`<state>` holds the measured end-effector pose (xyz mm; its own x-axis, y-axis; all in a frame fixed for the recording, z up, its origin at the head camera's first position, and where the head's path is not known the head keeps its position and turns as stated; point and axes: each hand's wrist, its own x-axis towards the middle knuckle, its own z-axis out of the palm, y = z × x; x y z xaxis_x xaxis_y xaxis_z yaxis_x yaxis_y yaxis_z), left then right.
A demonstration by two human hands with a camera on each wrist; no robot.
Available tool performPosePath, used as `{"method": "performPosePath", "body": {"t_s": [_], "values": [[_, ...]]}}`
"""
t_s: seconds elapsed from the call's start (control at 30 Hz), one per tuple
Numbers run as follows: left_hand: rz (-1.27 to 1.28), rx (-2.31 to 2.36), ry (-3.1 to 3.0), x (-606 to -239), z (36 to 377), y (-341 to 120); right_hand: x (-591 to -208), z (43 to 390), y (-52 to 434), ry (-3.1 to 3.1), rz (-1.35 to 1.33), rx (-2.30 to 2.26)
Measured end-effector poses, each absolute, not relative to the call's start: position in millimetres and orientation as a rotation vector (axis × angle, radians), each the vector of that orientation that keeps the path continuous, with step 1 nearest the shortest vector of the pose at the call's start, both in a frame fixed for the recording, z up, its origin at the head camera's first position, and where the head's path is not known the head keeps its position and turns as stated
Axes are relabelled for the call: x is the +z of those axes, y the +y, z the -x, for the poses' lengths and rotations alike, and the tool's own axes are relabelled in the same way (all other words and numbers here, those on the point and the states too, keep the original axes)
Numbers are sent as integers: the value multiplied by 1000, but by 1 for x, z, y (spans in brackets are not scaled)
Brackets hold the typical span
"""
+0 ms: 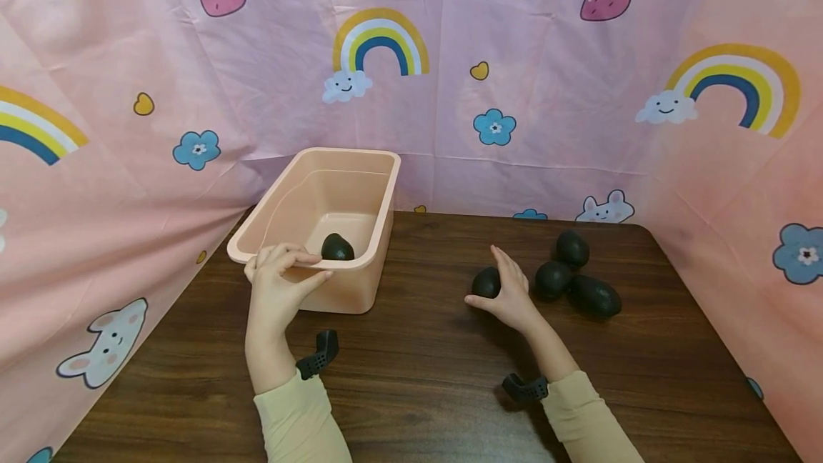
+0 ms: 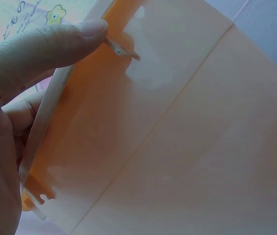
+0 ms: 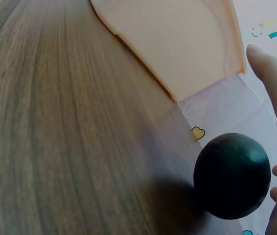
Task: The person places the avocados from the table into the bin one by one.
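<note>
Pale yellow-green fabric sleeves and black perforated wrist-worn devices appear in front of a deep, rectangular, peach-coloured plastic bin on a dark brown wood-grain table. Right of the bin, a right hand is spread around a dark green, rounded avocado, the thumb on its near side and the fingers on its far side (the right wrist view shows one long digit standing clear of the fruit). At the bin's near rim, a left hand grips the edge between thumb and fingers. Just inside the bin's near wall lies an egg-shaped, dark green avocado, partly hidden. Farther right of the bin, three more dark green avocados sit bunched together, one of them elongated. Behind the bin hangs a pink-and-lilac cloth printed with rainbows and strawberries.
</note>
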<state>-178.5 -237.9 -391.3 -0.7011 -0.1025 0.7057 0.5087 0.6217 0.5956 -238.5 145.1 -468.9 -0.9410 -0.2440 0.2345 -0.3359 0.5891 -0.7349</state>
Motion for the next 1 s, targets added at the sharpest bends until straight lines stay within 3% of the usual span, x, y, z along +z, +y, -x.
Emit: {"method": "performPosePath", "body": {"t_s": [1.0], "values": [[307, -1085, -2128, -385, 176, -234, -500, 244, 161, -2704, -433, 1504]]}}
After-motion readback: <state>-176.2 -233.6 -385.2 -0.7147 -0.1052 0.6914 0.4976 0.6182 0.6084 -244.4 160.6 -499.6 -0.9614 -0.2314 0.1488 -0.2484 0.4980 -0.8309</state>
